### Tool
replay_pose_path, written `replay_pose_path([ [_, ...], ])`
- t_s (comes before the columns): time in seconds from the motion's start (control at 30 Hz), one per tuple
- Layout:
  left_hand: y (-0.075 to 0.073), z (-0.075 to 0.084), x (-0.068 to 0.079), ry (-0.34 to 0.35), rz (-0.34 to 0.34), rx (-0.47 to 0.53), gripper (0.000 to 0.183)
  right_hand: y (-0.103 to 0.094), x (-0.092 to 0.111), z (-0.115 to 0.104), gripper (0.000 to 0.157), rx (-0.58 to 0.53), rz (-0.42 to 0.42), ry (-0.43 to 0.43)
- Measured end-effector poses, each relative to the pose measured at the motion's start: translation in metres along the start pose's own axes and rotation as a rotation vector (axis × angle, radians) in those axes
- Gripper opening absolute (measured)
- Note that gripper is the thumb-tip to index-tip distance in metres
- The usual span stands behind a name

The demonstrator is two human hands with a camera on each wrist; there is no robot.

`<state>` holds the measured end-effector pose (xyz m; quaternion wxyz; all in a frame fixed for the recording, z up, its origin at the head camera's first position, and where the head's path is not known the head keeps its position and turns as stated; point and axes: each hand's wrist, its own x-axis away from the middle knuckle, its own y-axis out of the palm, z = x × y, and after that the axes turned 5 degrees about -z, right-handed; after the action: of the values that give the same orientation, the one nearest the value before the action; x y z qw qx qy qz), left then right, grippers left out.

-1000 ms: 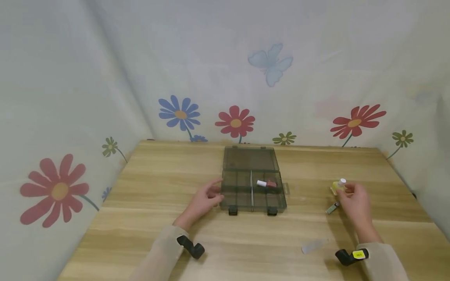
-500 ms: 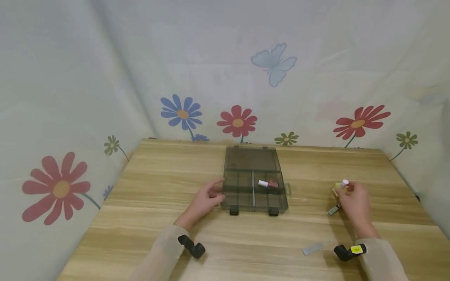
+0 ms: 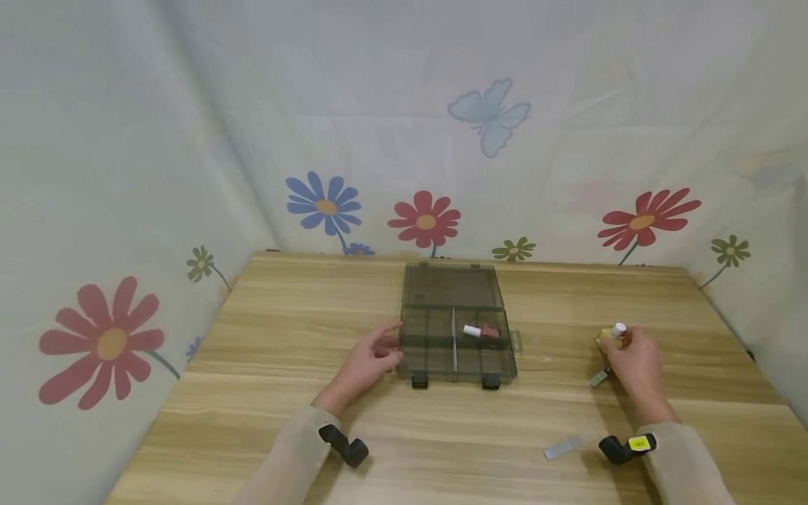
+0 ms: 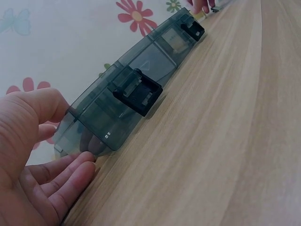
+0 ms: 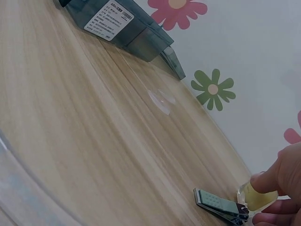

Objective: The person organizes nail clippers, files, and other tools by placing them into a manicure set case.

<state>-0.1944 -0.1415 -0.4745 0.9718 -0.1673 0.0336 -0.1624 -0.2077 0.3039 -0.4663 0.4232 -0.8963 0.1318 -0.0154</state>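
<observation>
A dark translucent storage box (image 3: pixel 427 358) lies on the table with its lid open to the back. My left hand (image 3: pixel 362 365) rests against the box's left side; in the left wrist view its fingertips touch the near lower corner. In the box's back right compartment lies a dark red nail polish bottle (image 3: pixel 489 331) with a white cap. On the right, my right hand (image 3: pixel 636 361) pinches a yellow nail polish bottle (image 5: pixel 256 198) with a white cap (image 3: pixel 618 328). Beside it lies a nail clipper (image 5: pixel 218 202) with a green lever, partly hidden in the head view.
A flat clear strip (image 3: pixel 564 447) lies on the table (image 3: pixel 284 301) near the right forearm. Small clear pieces (image 5: pixel 161 100) lie between the box and the right hand. A flower-printed curtain (image 3: pixel 379 126) hangs behind the table.
The right fingers have closed in on the yellow bottle and cover more of it. The left hand and the box stay in place; the head view has shifted slightly.
</observation>
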Motion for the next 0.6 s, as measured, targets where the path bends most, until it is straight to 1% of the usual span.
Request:
replay_pose_path([
  [0.13, 0.002, -0.018, -0.006, -0.001, 0.02, 0.006, 0.057, 0.001, 0.0, 0.001, 0.04, 0.022, -0.027, -0.001],
  [0.2, 0.002, -0.022, -0.007, 0.003, 0.026, 0.007, 0.056, 0.001, -0.001, 0.002, 0.039, 0.03, -0.036, -0.003],
  [0.4, 0.002, -0.026, -0.008, -0.007, 0.024, 0.01, 0.056, 0.003, -0.002, 0.004, 0.039, 0.036, -0.038, -0.016],
  [0.6, 0.002, -0.024, -0.008, -0.005, 0.021, 0.018, 0.056, 0.002, -0.002, 0.001, 0.04, 0.036, -0.036, -0.016],
])
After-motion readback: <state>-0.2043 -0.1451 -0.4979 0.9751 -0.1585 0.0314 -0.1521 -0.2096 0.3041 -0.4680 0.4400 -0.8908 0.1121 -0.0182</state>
